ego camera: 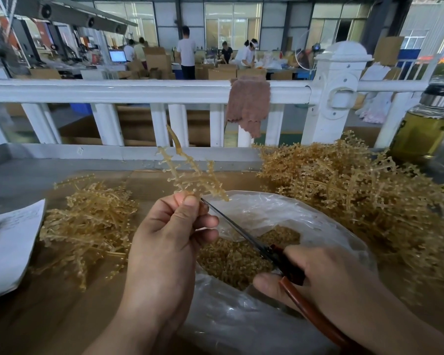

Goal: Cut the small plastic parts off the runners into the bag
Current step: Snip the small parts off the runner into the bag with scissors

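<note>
Snipping over the bag point(305, 219)
Fingers of the left hand point(169, 234) are pinching the runner point(187, 170) at the bag's twelve o'clock; the right hand point(331, 275) is gripping scissors point(236, 231), tip beside that thumb, risking a nick.

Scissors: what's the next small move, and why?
Probably open the scissors a little and snip the nearest branch of the runner. The left hand pinches the runner above the open bag, its branches studded with parts. The right hand holds the scissors, blades seemingly together, tip at the runner's base. Cut parts should drop into the bag.
</note>
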`<state>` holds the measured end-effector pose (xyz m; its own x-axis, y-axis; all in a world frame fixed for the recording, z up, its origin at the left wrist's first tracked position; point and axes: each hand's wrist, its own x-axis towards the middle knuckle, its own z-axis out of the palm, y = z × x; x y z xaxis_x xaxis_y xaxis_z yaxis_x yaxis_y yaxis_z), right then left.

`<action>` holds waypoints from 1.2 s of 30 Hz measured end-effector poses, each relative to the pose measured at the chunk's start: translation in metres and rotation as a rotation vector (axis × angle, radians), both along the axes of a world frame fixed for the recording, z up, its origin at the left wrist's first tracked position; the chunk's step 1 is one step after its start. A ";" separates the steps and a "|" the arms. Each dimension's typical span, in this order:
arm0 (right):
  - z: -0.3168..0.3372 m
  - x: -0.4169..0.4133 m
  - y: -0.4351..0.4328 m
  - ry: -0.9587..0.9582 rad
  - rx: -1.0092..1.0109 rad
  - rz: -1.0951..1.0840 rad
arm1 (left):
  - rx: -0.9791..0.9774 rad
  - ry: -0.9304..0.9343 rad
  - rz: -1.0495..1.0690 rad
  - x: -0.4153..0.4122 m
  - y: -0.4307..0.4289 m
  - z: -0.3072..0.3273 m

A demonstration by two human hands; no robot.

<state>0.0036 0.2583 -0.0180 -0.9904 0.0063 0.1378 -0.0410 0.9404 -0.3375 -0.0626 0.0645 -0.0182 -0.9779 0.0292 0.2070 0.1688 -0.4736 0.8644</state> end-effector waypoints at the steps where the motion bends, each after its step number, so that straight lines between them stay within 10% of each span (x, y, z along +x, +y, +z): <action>1: 0.000 0.000 0.000 -0.004 0.000 0.002 | -0.002 0.000 0.000 0.000 0.000 0.000; 36: 0.010 0.003 -0.001 -0.017 -0.060 0.034 | -0.059 0.046 0.025 0.000 0.003 -0.003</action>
<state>0.0063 0.2572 -0.0081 -0.9924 -0.0196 0.1215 -0.0664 0.9165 -0.3946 -0.0628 0.0674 -0.0209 -0.9680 0.0180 0.2505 0.2204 -0.4173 0.8816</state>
